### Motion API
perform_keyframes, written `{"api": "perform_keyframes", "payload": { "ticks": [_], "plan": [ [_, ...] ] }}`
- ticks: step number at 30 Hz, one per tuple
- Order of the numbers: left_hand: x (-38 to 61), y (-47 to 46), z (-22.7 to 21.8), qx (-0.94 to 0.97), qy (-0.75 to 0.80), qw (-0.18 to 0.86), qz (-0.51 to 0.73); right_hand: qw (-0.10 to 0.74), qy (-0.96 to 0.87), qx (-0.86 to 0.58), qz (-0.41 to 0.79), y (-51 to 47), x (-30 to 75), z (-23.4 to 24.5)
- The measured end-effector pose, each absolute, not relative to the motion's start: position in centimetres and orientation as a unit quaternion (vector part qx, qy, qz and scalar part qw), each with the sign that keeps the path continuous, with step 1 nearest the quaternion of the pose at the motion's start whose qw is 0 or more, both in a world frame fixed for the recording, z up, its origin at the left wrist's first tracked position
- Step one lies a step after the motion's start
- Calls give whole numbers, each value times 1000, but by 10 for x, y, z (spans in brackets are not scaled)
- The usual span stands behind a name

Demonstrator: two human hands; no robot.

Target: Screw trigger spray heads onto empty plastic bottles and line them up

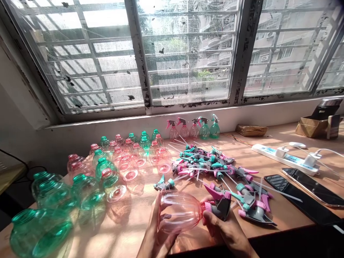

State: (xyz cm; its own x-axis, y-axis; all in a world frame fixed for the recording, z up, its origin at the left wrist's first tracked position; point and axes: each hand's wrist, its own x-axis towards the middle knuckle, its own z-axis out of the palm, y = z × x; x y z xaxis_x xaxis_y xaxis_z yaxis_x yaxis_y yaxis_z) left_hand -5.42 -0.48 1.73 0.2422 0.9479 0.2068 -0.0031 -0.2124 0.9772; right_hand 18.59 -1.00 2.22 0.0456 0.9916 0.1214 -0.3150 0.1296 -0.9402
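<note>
A clear pink spray bottle point(180, 211) lies sideways above the table's front edge, between my two hands. My left hand point(156, 229) wraps around its base end, the fingers partly seen through the plastic. At the neck, my right hand point(219, 225) grips the pink collar of a grey and pink trigger sprayer point(220, 204), which sits on the bottle's mouth. Whether the collar is fully screwed on I cannot tell. Just beyond the bottle lies a loose teal and grey sprayer head point(164, 183). A heap of pink, teal and grey sprayer heads point(201, 161) spreads behind my right hand.
Several open green bottles point(87, 191) and pink bottles point(127, 166) stand at the left. Assembled spray bottles point(204, 129) line the windowsill wall. A white power strip point(285, 159), two phones point(314, 186) and a brown box point(309, 125) occupy the right side.
</note>
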Motion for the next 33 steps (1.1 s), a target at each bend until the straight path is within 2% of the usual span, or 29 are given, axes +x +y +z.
{"api": "perform_keyframes", "payload": {
  "ticks": [33],
  "plan": [
    [-53,-5,14,596,380,522,477,608,-443,-380,538,-9,185,23]
  ]
}}
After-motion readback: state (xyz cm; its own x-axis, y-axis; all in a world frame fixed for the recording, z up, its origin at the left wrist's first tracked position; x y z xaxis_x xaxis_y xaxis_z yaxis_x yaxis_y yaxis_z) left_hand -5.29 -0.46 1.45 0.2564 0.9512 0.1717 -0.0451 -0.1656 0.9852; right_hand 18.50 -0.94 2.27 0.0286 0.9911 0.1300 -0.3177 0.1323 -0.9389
